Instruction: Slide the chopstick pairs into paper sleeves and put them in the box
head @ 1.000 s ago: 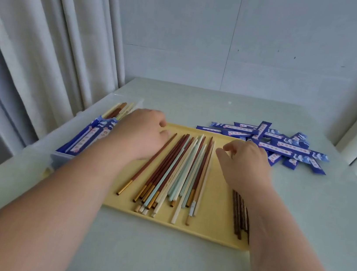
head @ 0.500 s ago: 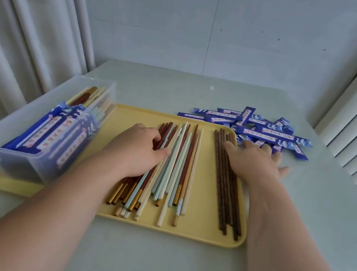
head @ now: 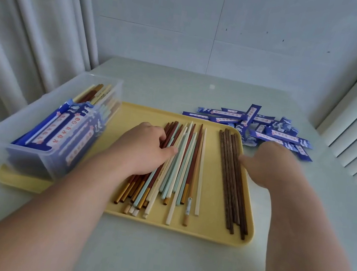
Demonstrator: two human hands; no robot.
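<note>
A yellow tray point(head: 201, 230) holds a loose pile of mixed chopsticks point(head: 181, 170) in red-brown, mint and cream, and a separate row of dark wooden chopsticks point(head: 232, 188) on its right side. My left hand point(head: 145, 151) lies on the mixed pile, fingers curled around the red-brown sticks and thumb across the pale ones. My right hand point(head: 267, 164) is blurred at the tray's right rim, its thumb against the dark sticks and its fingers hidden. Blue paper sleeves point(head: 280, 136) lie in a heap beyond it. The clear plastic box point(head: 38, 113) on the left holds sleeved pairs point(head: 70, 129).
The box stands on the tray's left end. Grey curtains hang left of the pale table point(head: 155, 258), and white blinds hang on the right. A wall closes off the far edge.
The view swung right, then steadied. My left hand moved from the bare tray onto the mixed pile. My right hand slid right off the chopsticks toward the sleeves, then drew back a little.
</note>
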